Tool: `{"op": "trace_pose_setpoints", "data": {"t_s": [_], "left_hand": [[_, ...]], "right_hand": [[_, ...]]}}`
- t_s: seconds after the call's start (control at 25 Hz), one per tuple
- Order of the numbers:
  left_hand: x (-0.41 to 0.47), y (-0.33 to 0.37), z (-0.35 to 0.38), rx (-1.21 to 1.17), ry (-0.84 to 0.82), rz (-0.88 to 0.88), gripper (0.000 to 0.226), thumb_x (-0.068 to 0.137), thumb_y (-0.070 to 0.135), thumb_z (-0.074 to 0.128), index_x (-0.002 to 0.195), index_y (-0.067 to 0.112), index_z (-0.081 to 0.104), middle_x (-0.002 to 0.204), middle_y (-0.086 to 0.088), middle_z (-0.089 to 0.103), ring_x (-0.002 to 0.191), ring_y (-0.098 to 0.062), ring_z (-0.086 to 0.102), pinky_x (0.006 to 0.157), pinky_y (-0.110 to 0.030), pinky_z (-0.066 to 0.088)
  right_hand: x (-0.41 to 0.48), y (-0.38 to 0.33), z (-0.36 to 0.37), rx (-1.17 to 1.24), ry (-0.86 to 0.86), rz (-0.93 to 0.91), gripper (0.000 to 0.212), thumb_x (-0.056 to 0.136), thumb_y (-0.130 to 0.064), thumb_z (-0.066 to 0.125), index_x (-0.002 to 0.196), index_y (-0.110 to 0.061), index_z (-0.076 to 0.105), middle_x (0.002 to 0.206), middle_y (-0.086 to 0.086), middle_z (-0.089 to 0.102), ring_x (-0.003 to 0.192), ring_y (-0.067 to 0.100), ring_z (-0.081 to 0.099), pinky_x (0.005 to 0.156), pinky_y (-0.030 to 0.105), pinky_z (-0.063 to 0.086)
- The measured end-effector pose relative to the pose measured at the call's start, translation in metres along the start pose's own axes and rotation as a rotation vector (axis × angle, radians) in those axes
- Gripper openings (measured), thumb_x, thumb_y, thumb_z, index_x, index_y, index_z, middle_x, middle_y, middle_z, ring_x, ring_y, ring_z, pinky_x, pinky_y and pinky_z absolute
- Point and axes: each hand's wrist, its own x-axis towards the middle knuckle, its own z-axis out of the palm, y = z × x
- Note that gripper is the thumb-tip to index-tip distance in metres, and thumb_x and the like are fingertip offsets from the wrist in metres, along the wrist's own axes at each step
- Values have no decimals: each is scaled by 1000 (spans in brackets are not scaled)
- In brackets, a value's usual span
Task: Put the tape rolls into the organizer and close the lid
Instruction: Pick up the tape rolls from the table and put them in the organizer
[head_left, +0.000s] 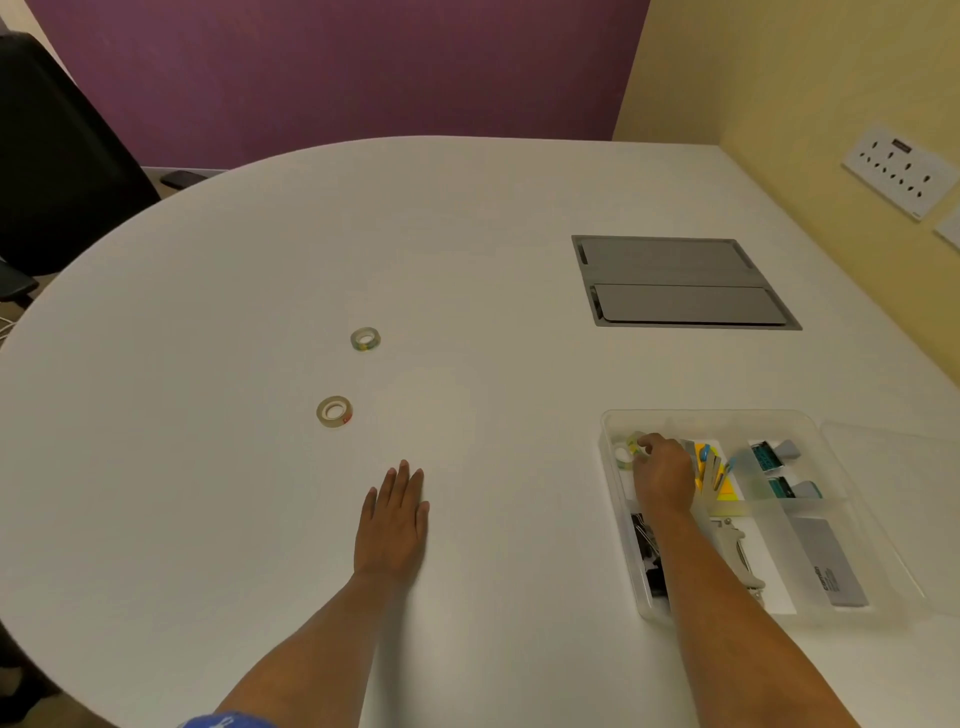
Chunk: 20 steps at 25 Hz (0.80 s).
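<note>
A clear plastic organizer (711, 419) stands open at the right of the white table. My right hand (666, 475) reaches into its far left compartment, fingers closed on a small clear tape roll (626, 453). Two more tape rolls lie flat on the table to the left: one with a greenish core (365, 339) farther away and one with a white core (334, 411) nearer. My left hand (393, 519) rests flat on the table below them, palm down, holding nothing. The clear lid (893, 467) lies open to the organizer's right.
The organizer also holds black binder clips (647, 558), a stapler (740, 553), coloured notes (714, 475) and a grey box (828, 564). A grey cable hatch (683, 283) is set into the table behind. A black chair (57, 156) stands at the far left; a socket panel (901, 176) is on the right wall.
</note>
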Motion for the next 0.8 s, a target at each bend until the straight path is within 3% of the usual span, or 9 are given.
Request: {"op": "trace_pose_setpoints", "data": {"t_s": [0.24, 0.44, 0.6, 0.8], "left_hand": [[5, -6, 0, 0, -15, 14, 52, 103, 32, 14, 151, 23, -2, 161, 3, -8, 149, -13, -8, 122, -33, -3], [6, -8, -1, -13, -9, 20, 52, 103, 33, 15, 151, 23, 0, 161, 4, -7, 149, -13, -7, 122, -33, -3], [9, -9, -3, -1, -17, 7, 52, 103, 32, 14, 151, 24, -3, 161, 3, -10, 148, -13, -10, 122, -34, -4], [23, -18, -10, -8, -15, -11, 52, 103, 32, 14, 151, 24, -3, 161, 2, -11, 148, -14, -10, 122, -34, -5]], "right_hand": [[0, -4, 3, -7, 12, 31, 26, 89, 7, 52, 112, 3, 65, 107, 26, 64, 99, 39, 61, 73, 41, 54], [-3, -12, -1, 91, 114, 45, 26, 90, 4, 54, 115, 4, 61, 111, 26, 63, 105, 38, 58, 82, 42, 52], [-10, -39, -1, 147, 268, -53, 24, 93, -5, 54, 116, -2, 60, 113, 19, 63, 107, 34, 55, 82, 40, 50], [-10, -80, 16, 199, 221, -207, 24, 92, -6, 57, 116, -5, 61, 115, 16, 62, 109, 30, 54, 83, 37, 51]]}}
